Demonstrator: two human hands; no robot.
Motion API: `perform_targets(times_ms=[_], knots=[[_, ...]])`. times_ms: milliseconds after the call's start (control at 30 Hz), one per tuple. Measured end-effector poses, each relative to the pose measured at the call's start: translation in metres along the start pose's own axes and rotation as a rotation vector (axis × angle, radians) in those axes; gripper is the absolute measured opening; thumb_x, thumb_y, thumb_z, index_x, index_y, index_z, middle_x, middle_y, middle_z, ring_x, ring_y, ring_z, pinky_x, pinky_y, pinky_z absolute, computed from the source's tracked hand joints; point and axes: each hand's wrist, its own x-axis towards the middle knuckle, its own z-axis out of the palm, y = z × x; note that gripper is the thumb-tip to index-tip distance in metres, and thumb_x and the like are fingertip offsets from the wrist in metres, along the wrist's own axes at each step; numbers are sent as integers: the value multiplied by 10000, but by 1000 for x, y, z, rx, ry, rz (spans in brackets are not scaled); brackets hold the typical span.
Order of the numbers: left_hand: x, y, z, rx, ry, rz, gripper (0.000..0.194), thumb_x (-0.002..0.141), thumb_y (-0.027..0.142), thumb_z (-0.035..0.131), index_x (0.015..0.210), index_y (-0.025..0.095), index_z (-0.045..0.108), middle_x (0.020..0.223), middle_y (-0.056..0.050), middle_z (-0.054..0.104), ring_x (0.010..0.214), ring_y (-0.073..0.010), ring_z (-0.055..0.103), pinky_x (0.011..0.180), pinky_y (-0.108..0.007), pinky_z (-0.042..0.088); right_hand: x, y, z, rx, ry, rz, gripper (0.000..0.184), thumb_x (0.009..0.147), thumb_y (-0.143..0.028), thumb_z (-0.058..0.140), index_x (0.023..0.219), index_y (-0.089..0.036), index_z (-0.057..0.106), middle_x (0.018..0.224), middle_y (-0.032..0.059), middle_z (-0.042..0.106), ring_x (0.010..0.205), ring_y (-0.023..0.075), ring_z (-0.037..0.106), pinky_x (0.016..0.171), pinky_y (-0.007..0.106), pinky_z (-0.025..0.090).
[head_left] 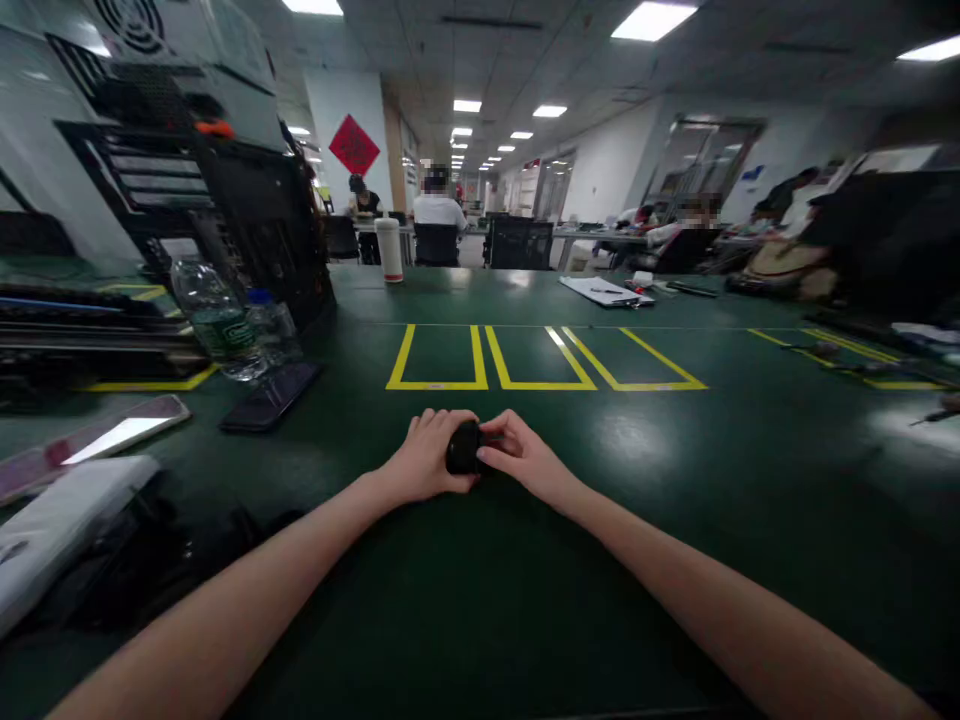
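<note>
A small rounded black object [465,448] rests on the dark green table [525,580] between both of my hands. My left hand [424,455] curls around its left side. My right hand [521,455] pinches its right side with thumb and fingers. I cannot make out what the object is. Just beyond my hands, three yellow taped rectangles [540,358] are marked on the table.
A black phone [271,396] and two water bottles [225,320] lie at the left, with another phone [97,440], a white bundle [60,540] and black equipment [187,200]. A white tumbler [389,250] and a clipboard [607,291] stand farther back. People sit at distant desks.
</note>
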Motion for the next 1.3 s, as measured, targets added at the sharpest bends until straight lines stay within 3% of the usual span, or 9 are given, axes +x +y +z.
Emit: perform_targets(times_ms=[100, 333, 567, 967, 1133, 1300], knots=[[0, -1, -2, -9, -7, 0, 631, 583, 377, 633, 1126, 229, 349, 999, -53, 472, 854, -242, 409, 739, -360, 334, 3, 2, -1, -17, 21, 29, 271, 700, -232, 598, 915, -188, 437, 943, 16, 489, 914, 144, 518, 860, 346, 407], [-1, 0, -7, -38, -31, 6, 609, 597, 367, 627, 1121, 232, 347, 997, -53, 467, 848, -237, 413, 727, -355, 336, -2, -5, -3, -20, -99, 49, 336, 685, -199, 617, 961, -222, 427, 1027, 20, 488, 986, 183, 511, 834, 367, 433], [-1, 0, -8, -82, -37, -1, 602, 605, 370, 628, 1121, 234, 349, 987, -52, 465, 846, -233, 415, 732, -358, 330, -1, -5, 0, -31, -39, 26, 212, 745, -255, 549, 924, -214, 442, 982, 12, 489, 956, 167, 521, 837, 365, 430], [-1, 0, -6, -62, -23, 4, 593, 601, 361, 625, 1113, 231, 356, 980, -52, 469, 839, -232, 416, 726, -358, 333, -3, -6, -2, -30, -82, 37, 317, 693, -205, 610, 955, -218, 431, 1018, 18, 492, 988, 175, 510, 854, 368, 421], [-1, -1, -4, -68, -17, 4, 614, 589, 367, 638, 1118, 234, 355, 980, -50, 471, 848, -234, 414, 727, -356, 331, -1, -4, 0, -25, -31, 16, 225, 730, -272, 566, 913, -214, 449, 955, 6, 505, 931, 162, 533, 824, 352, 432], [-1, 0, -6, -74, -26, -12, 604, 595, 366, 637, 1116, 243, 356, 990, -48, 473, 849, -233, 421, 731, -360, 334, 0, -4, 1, -61, 3, 70, 272, 727, -255, 571, 957, -206, 435, 1003, 27, 493, 958, 167, 517, 854, 370, 420]])
